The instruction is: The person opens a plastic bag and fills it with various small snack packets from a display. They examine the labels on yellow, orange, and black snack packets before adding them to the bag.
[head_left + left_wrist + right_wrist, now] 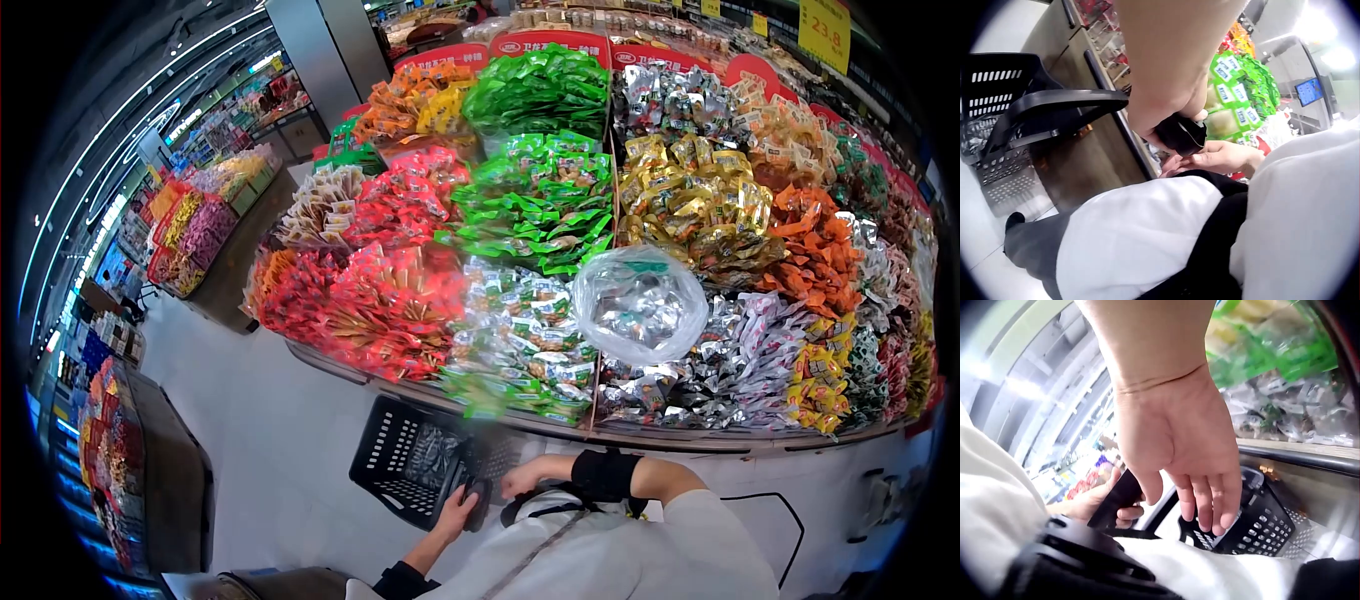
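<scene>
My left hand (455, 512) grips a flat black object (1116, 503) in front of my body; its kind does not show. In the left wrist view, the thumb and fingers wrap round this black object (1183, 134). My right hand (1179, 440) hangs with loosely extended fingers and holds nothing. It is beside the left hand, over the black shopping basket (378, 458). Clear, shiny packaging (432, 455) lies inside the basket. The basket's handle (1063, 98) rises towards my left wrist.
A long sloped display (640, 442) of wrapped snacks stands ahead, its front edge beyond the basket. Red packets (400, 300) and green packets (545, 195) are heaped there. A plastic-bag-lined bowl (640, 305) sits among the packets. Another display stand (165, 470) is at left, across the pale floor (270, 450).
</scene>
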Available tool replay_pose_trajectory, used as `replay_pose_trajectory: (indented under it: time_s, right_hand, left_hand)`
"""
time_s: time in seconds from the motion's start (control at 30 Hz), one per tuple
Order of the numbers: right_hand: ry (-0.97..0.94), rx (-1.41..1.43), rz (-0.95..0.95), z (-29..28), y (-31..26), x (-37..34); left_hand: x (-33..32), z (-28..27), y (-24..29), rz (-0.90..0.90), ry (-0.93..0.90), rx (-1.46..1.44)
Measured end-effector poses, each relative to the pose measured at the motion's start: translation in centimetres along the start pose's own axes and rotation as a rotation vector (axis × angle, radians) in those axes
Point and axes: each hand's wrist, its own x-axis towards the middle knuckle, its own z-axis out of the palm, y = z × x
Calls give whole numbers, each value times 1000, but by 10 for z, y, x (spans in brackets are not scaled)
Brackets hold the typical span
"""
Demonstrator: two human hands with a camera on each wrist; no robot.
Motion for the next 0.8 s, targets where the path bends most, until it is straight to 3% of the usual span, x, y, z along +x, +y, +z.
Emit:
replay_pose_trajectory:
  time_s: [0.07,0.1,0.13,0.2,0.3,0.4,0.5,0.6,0.7,0.77,0.8]
  right_hand:
    - [-61,-59,-41,10,8,27]
    - [-258,-63,99,0,-16,24]
    - [-315,40,135,-4,-37,15]
    - [-334,81,365,-4,-54,15]
    - [-483,3,385,-5,-67,22]
    - [-414,-63,483,-2,-77,20]
    - [-350,34,409,-2,-89,9]
    - [-462,-34,349,20,-59,66]
    - [-373,177,394,19,-65,57]
    - [-432,138,225,15,-81,53]
    - [-461,120,142,16,-88,51]
  left_hand:
    - [-2,-10,-17,39,17,-20]
    - [-2,-16,-29,44,31,-39]
    - [-2,-19,-36,49,45,-61]
    - [-3,-23,-43,41,69,-69]
    - [-4,-38,-68,65,122,-32]
    - [-18,-40,-71,-39,130,-125]
    - [-26,-42,-79,-40,204,-167]
    - [-26,-44,-89,-35,260,-216]
    - [-22,-53,-96,-52,292,-225]
    - [-26,-43,-81,-83,278,-244]
    - [-20,-48,-93,-47,358,-67]
